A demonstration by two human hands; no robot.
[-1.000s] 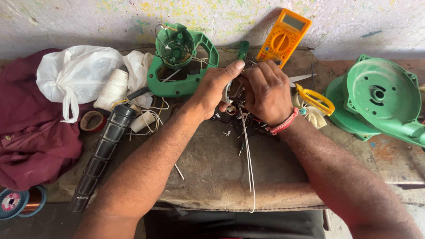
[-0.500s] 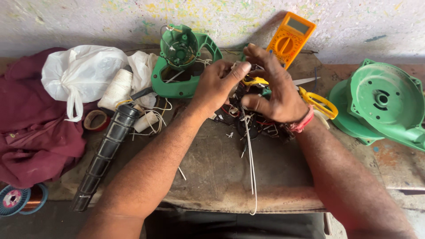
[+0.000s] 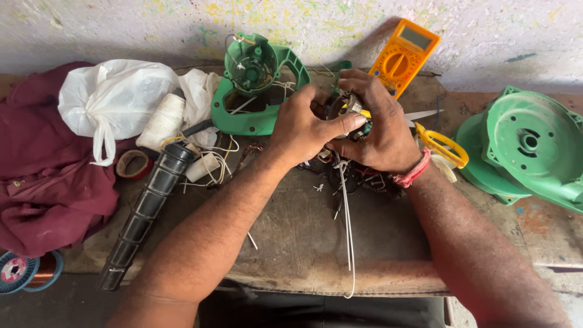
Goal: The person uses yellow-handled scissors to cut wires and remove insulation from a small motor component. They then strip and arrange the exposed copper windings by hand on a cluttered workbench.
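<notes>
Head view: both hands (image 3: 343, 130) curl closed around a small motor part (image 3: 341, 107).

**A worn bench against a speckled wall**

The wall (image 3: 121, 24) behind is pale, rough plaster flecked with yellow and green paint spots. Against it stands a workbench (image 3: 291, 243) with a dull brown, scuffed top; towards the right its surface (image 3: 540, 231) shows rusty orange and a dab of blue. Soft, even light falls across it, perhaps daylight. Below the front edge, the floor (image 3: 67, 304) looks dark grey.
</notes>
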